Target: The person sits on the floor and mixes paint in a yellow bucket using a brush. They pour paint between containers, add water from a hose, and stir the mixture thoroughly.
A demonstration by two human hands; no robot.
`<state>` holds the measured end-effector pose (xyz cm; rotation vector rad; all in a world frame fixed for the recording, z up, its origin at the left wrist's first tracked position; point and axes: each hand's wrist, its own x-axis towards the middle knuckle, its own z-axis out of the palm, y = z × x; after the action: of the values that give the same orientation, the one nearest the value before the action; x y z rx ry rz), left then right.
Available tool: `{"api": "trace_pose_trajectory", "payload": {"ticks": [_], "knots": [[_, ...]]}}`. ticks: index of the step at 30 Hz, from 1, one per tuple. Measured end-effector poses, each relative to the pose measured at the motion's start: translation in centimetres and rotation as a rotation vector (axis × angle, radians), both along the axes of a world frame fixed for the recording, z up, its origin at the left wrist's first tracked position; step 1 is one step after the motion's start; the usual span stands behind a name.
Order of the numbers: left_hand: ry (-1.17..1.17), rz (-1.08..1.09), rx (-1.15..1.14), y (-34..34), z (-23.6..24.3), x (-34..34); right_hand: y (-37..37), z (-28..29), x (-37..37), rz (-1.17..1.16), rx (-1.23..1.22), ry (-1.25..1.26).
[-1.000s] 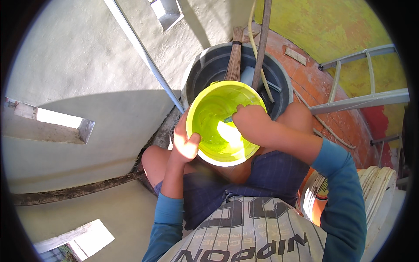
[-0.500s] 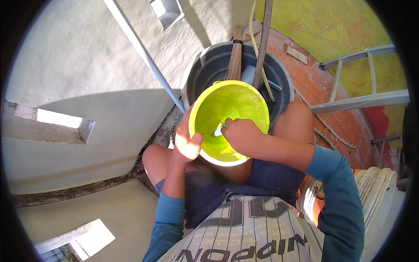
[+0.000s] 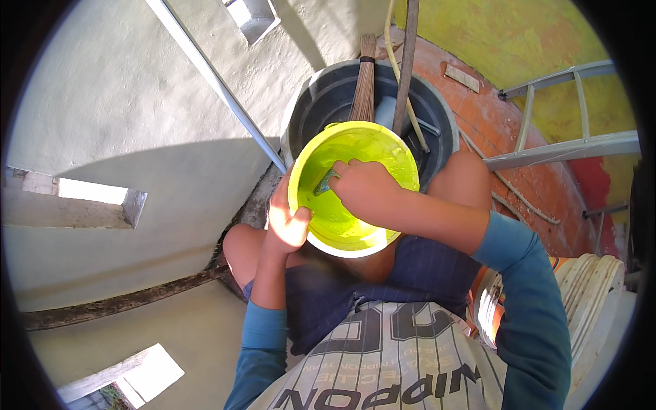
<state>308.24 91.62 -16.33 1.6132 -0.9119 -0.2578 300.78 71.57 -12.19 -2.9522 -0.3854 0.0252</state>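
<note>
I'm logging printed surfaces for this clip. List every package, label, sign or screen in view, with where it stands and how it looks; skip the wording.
No package, sign or screen shows.
Printed shirt: on the person's chest, lower middle; pale with thin dark stripes and large dark block lettering.
Small plate: on the orange-red wall beyond the dark tub; a pale rectangle, possibly a label, too small to tell.

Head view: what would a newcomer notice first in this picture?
First, the bright yellow-green bucket in the middle, held at its rim by the left hand. The right hand is inside it, pressing a small dark sponge against the wall. Just behind stands a big black tub with a broom in it.
</note>
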Motion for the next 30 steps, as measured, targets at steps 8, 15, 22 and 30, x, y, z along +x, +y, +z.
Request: {"api": "trace_pose_trajectory", "payload": {"ticks": [8,15,22,30], "knots": [[-0.001,0.009,0.007,0.2,0.3,-0.3,-0.5,-1.7,-3.2,0.104,-0.040,0.111],[-0.044,0.012,-0.005,-0.1,0.3,-0.4,-2.2,-1.6,-3.1,0.077,-0.062,0.235],[-0.021,0.003,-0.023,-0.2,0.3,-0.2,-3.3,0.4,-2.4,0.088,-0.077,0.364],[-0.011,0.012,-0.050,-0.6,0.4,-0.4,-4.4,3.3,-1.3,0.000,0.002,0.132]]}}
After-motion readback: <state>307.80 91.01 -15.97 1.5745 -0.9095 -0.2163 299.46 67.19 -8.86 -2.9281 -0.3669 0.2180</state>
